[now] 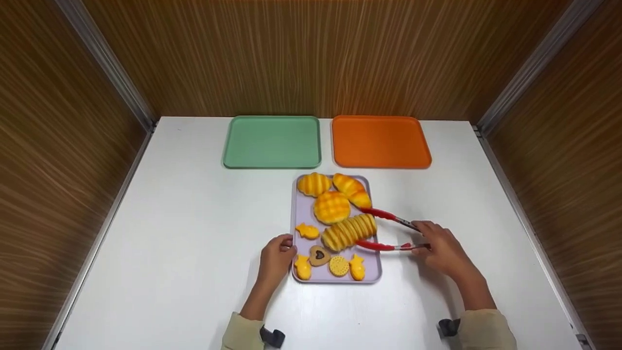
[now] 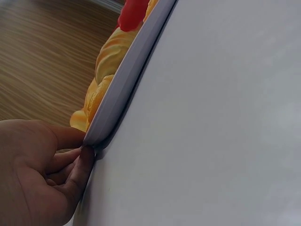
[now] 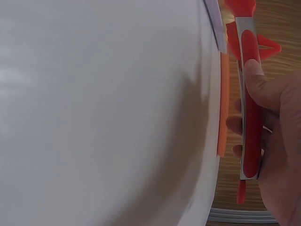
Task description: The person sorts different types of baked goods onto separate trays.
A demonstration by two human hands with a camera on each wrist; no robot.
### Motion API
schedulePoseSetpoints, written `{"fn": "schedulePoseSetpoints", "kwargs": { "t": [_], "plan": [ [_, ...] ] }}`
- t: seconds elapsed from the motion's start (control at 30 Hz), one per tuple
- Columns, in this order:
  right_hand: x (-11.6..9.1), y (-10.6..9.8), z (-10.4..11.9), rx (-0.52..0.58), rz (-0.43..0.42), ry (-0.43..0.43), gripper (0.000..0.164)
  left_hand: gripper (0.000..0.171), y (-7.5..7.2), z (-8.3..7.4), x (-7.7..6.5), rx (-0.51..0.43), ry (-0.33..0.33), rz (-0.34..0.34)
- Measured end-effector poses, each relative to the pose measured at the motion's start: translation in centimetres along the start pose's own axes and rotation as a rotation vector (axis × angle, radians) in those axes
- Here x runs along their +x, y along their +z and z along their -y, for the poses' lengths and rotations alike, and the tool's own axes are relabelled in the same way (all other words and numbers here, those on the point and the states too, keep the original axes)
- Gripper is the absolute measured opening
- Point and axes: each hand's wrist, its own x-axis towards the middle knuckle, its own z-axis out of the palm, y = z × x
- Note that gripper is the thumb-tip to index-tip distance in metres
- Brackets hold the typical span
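My left hand (image 1: pixel 276 260) pinches the left edge of a lilac tray (image 1: pixel 371 274); in the left wrist view, thumb and fingers meet at its rim. My right hand (image 1: pixel 443 247) holds red-tipped metal tongs (image 1: pixel 388 247) by the handles. The tongs' arms are spread, one tip on each side of a long striped bread roll (image 1: pixel 349 232); whether both touch it I cannot tell. Above the roll lie a round checked bun (image 1: pixel 332 207), a croissant (image 1: pixel 352 189) and a small ridged bread (image 1: pixel 314 184). Below are a heart cookie (image 1: pixel 319 255) and a round biscuit (image 1: pixel 339 266).
Small yellow fish-shaped or pineapple-shaped pieces (image 1: pixel 357 267) also lie on the lilac tray. A green tray (image 1: pixel 273 142) and an orange tray (image 1: pixel 381 142) stand side by side at the table's back. Wood-grain panels (image 1: pixel 311 58) enclose the white table (image 1: pixel 184 233).
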Motion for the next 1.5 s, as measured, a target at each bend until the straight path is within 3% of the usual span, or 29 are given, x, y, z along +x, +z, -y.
{"fn": "schedulePoseSetpoints", "kwargs": {
  "t": [0.13,0.37,0.83,1.17,1.5],
  "plan": [
    [0.2,0.3,0.2,-0.008,0.013,-0.003,0.065,0.029,-0.1,-0.1,0.0,0.006,-0.007,-0.002],
    [0.2,0.5,0.0,-0.019,-0.048,-0.053,0.063,0.029,0.0,-0.1,0.1,0.02,0.015,-0.011],
    [-0.2,0.7,-0.2,0.031,-0.045,-0.036,0.059,0.029,0.0,0.0,0.0,0.001,-0.013,-0.001],
    [-0.9,0.5,-0.6,0.07,-0.097,-0.066,0.058,0.028,0.0,0.1,0.1,-0.01,0.035,-0.009],
    [-1.4,0.5,0.1,0.177,-0.103,0.027,0.061,0.029,0.1,0.1,0.0,0.001,0.026,-0.012]
  ]
}}
